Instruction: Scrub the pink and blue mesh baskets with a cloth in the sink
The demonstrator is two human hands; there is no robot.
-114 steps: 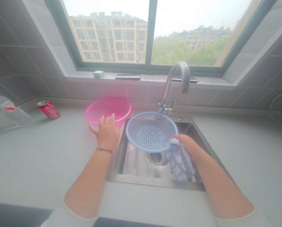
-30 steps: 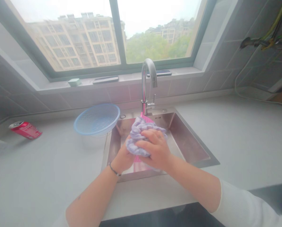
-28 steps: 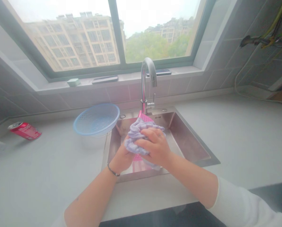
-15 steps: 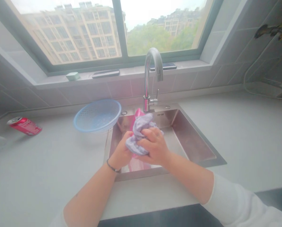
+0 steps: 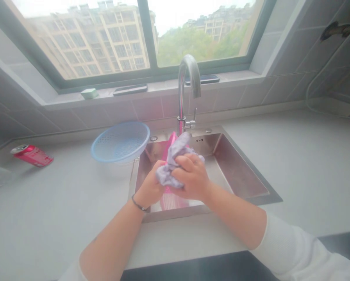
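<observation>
Lilac crumpled cloth (image 5: 171,171) against perforated pink basket (image 5: 171,201)

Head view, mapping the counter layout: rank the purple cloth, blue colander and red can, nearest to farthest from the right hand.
1. The purple cloth: gripped in the right hand, over the sink.
2. The blue colander: left of the sink.
3. The red can: lying far left.

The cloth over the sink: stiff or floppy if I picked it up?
The cloth is bunched in the right hand, so likely floppy. It folds against the pink basket, so it probably drapes. Probably light, though wetness cannot be told.
</observation>
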